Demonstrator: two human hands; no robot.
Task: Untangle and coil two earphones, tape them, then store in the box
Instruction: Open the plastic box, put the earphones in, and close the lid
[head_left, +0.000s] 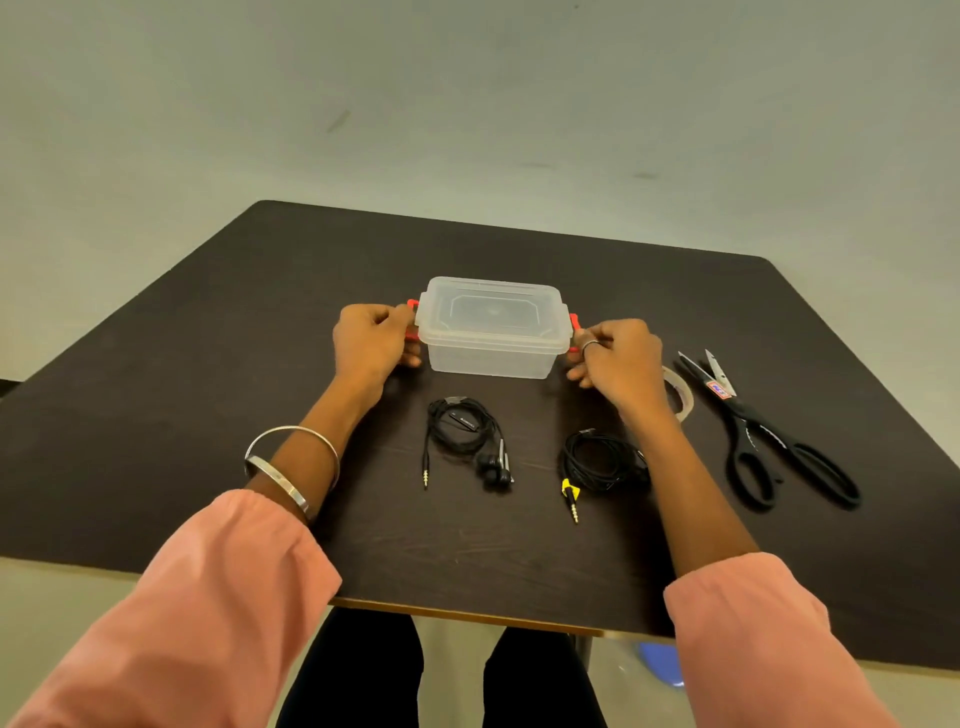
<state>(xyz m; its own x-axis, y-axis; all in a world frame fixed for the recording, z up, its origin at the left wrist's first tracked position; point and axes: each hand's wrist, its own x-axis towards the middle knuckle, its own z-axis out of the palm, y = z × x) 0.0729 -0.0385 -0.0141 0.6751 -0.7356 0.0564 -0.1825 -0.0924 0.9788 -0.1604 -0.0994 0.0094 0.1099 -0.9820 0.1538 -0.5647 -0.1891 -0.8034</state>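
Note:
A clear plastic box (491, 332) with its lid on and red side clips stands mid-table. My left hand (371, 343) grips the red clip on its left end. At the other end my right hand (621, 361) grips the right red clip. In front of the box lie two coiled black earphones. The left earphone (465, 431) has its buds and a straight jack trailing toward me. The right earphone (602, 462), with a yellow-marked jack, is partly hidden under my right forearm. A roll of clear tape (681, 395) lies just behind my right wrist.
Large black-handled scissors (763, 436) lie at the right, blades pointing away. The dark wooden table (208, 364) has its near edge just above my lap. A metal bangle sits on my left wrist.

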